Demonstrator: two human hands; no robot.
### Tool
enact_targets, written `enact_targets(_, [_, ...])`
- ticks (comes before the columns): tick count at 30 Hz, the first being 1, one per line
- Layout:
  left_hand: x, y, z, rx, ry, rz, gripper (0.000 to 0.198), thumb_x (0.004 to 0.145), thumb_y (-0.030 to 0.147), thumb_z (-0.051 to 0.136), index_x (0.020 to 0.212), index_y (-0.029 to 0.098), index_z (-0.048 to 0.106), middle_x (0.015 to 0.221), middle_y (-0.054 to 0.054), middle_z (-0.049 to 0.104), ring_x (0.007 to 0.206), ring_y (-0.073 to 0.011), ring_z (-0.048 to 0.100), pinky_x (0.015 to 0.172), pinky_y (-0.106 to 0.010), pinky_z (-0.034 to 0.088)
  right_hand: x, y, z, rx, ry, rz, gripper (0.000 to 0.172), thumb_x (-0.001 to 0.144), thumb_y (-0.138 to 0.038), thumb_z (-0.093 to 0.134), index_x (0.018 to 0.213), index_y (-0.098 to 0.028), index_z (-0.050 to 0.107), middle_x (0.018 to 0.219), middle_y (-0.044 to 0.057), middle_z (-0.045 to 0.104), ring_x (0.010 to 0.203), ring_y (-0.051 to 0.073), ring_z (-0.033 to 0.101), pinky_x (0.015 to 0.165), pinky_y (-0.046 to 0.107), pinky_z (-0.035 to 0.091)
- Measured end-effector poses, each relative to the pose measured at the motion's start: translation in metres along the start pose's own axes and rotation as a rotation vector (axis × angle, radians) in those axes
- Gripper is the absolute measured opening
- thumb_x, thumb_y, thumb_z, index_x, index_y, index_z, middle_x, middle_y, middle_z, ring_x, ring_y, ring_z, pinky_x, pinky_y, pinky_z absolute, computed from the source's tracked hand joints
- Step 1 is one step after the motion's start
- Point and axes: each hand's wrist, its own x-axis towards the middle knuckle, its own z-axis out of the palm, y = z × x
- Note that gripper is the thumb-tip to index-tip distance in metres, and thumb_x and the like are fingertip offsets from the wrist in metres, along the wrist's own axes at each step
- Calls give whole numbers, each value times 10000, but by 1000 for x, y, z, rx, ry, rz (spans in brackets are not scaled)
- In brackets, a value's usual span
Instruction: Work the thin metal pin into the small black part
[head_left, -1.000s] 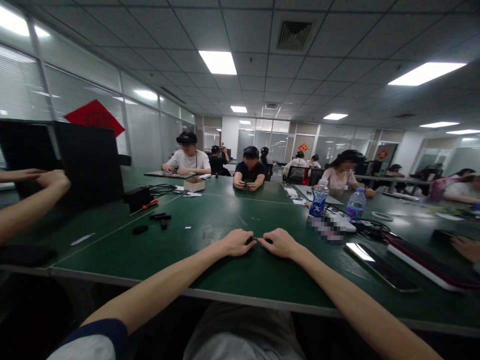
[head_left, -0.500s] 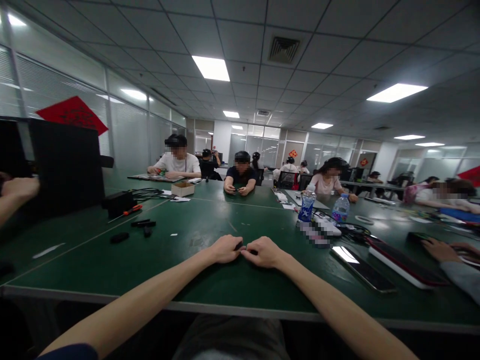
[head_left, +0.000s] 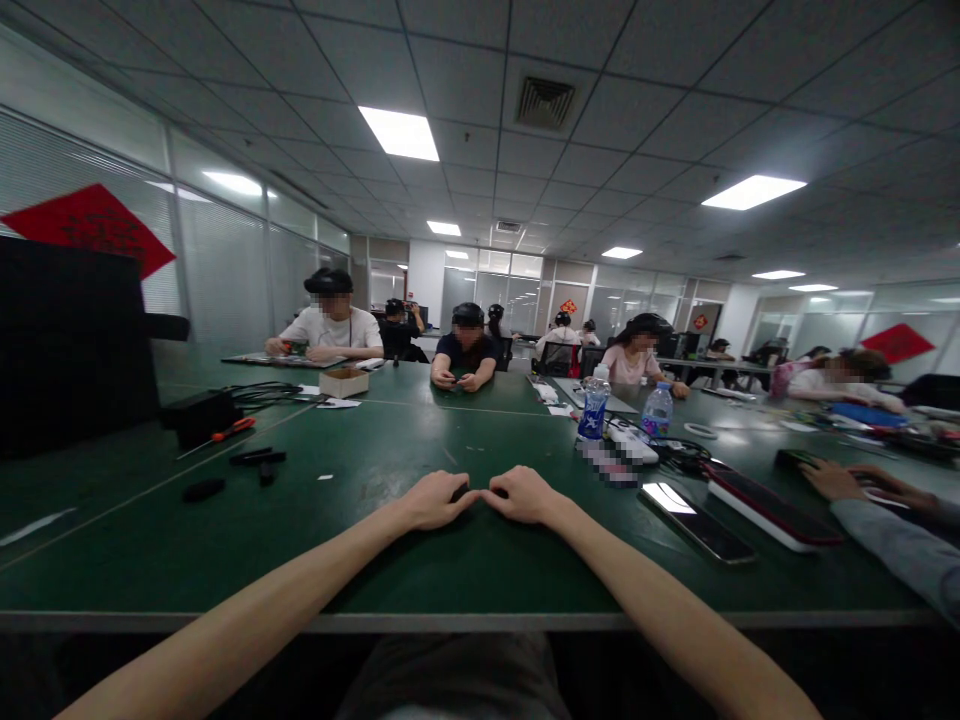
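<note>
My left hand [head_left: 436,500] rests low over the green table [head_left: 420,580], fingers curled in and thumb pointing right. Something dark shows between its thumb and fingers; whether it is a small object or shadow is unclear. Facing it, my right hand [head_left: 523,496] is curled the same way, its thumb and forefinger together. A dark patch inside that hand cannot be made out either. A narrow gap separates the two thumb tips. To the left of my hands lies a small white scrap [head_left: 325,477].
Black parts [head_left: 259,458], an orange-handled screwdriver [head_left: 234,430] and a small open box [head_left: 344,381] are on the left. Rightward stand two bottles [head_left: 593,408], a phone [head_left: 697,522] and a red-and-white case [head_left: 772,508]. A co-worker's hands [head_left: 832,480] are at far right; others sit opposite.
The view has turned a little to the right, and a co-worker's hand at the far left is out of sight. My thumb tips, touching or nearly so before, are slightly apart.
</note>
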Motion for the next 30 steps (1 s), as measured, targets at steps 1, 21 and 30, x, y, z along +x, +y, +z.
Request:
enact_targets(1, [0,0,0,-22,10,8,445,884,543,299,903,185,562,785,-65,627,709,-184,587,629,-257,385,0,0,1,-1,-1,4,461,930,-488,344,790,-193,669,739,40,672,670,143,596,624,228,343])
enact_targets(21, [5,-6,6,-100,74,33,176,862,306,403,937,205,526,801,-36,613,712,-169,565,651,-250,374,0,-2,-4,26,-41,89,458,907,-549,355,860,-207,655,769,40,659,694,155,588,637,236,364])
enact_targets(30, [5,-11,8,-104,91,36,197,884,326,374,948,212,521,812,-44,621,712,-174,576,641,-249,376,0,2,-1,26,-25,91,450,912,-543,346,841,-216,647,769,30,663,698,156,589,636,238,358])
